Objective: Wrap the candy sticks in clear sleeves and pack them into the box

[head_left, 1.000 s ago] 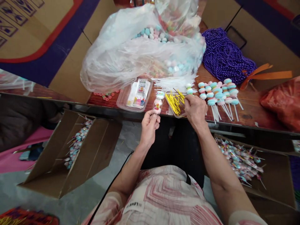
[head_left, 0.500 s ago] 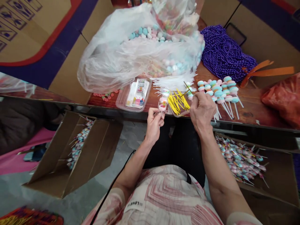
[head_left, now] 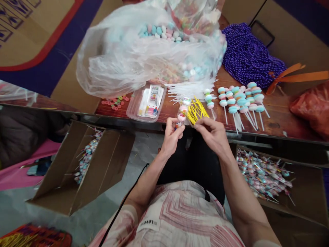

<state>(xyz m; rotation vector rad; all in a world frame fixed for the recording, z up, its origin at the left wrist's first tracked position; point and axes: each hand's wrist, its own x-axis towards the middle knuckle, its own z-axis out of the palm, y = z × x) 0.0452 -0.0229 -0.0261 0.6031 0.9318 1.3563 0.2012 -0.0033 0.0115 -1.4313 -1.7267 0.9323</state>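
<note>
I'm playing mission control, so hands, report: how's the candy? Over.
Left hand pinching wrapped candy by its lower end. Right hand close by, near yellow ties; can't tell if holding one. Big plastic bag beyond, not blocking.

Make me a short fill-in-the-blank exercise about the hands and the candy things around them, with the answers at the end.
1. The wrapped candy stack is held in the person's ____.
2. The twist ties beside the right hand are ____ in colour.
3. The loose sticks lying between those ties and the large plastic bag are ____ in colour.
4. The label on the person's shirt shows the word ____.

Missing words: left hand; yellow; white; LOVE.
</note>
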